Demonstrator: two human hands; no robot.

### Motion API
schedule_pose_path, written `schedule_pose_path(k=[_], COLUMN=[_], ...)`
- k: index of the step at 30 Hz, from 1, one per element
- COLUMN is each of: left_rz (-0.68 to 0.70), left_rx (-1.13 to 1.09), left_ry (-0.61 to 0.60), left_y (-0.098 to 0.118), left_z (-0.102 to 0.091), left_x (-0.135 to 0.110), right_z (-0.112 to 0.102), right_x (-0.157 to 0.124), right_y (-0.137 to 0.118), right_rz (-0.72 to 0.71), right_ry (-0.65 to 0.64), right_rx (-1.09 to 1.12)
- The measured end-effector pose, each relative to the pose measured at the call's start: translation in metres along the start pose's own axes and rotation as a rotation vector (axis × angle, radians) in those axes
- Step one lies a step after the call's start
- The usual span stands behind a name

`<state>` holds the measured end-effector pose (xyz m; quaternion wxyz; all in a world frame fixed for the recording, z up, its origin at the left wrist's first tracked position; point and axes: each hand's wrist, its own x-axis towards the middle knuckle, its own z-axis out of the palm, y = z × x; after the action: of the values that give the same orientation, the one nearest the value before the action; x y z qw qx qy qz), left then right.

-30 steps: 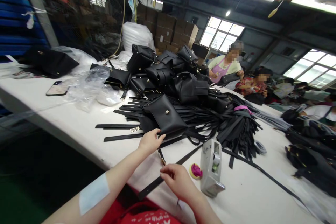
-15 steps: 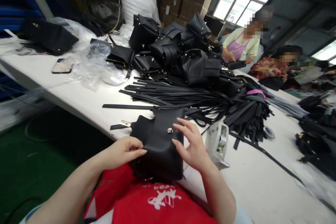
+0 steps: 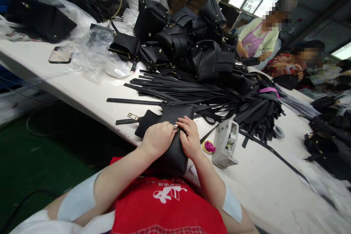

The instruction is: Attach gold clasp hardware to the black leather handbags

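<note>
A black leather handbag (image 3: 175,155) lies at the table edge against my red apron, its flap toward the far side. On it sits a small gold clasp (image 3: 176,127). My left hand (image 3: 158,138) is closed, with thumb and fingertips gathered at the left of the clasp. From the right, my right hand (image 3: 189,136) rests on the bag with bent fingers gripping beside the clasp; the exact fingertip contact is partly hidden. A strap with a gold buckle (image 3: 133,116) sticks out at the bag's left.
Beyond the bag lie a bundle of black straps (image 3: 178,89) and a pile of black handbags (image 3: 186,36). A grey tape dispenser (image 3: 225,144) stands at right, beside a small roll with pink stuff (image 3: 208,147). A phone (image 3: 60,55) and plastic wrap (image 3: 94,60) lie left. Two people sit across.
My left hand has moved right from the bag's left side to the clasp. My right hand has closed in beside it. The view has tilted slightly downward.
</note>
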<state>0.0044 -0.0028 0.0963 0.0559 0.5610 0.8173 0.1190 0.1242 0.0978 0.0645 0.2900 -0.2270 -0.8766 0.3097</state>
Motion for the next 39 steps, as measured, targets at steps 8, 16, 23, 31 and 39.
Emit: schedule_pose_path(k=[8, 16, 23, 31, 39], left_rz=[-0.044, -0.052, -0.417, -0.568, -0.555], left_rx=[0.083, 0.134, 0.053, -1.127, -1.076], left_ry=[0.06, 0.213, 0.641, 0.721, 0.459], left_y=[0.012, -0.004, -0.088, -0.168, -0.158], left_z=[0.006, 0.006, -0.022, -0.03, 0.012], left_x=[0.003, 0.013, 0.006, -0.042, -0.064], right_z=[0.003, 0.011, 0.012, 0.013, 0.018], right_x=[0.0, 0.0, -0.004, -0.007, 0.053], right_y=[-0.001, -0.002, 0.002, 0.006, -0.062], right_rz=[0.038, -0.005, 0.021, -0.05, -0.198], right_ry=[-0.009, -0.033, -0.082, -0.075, -0.227], right_rx=[-0.015, -0.063, -0.115, -0.154, -0.341])
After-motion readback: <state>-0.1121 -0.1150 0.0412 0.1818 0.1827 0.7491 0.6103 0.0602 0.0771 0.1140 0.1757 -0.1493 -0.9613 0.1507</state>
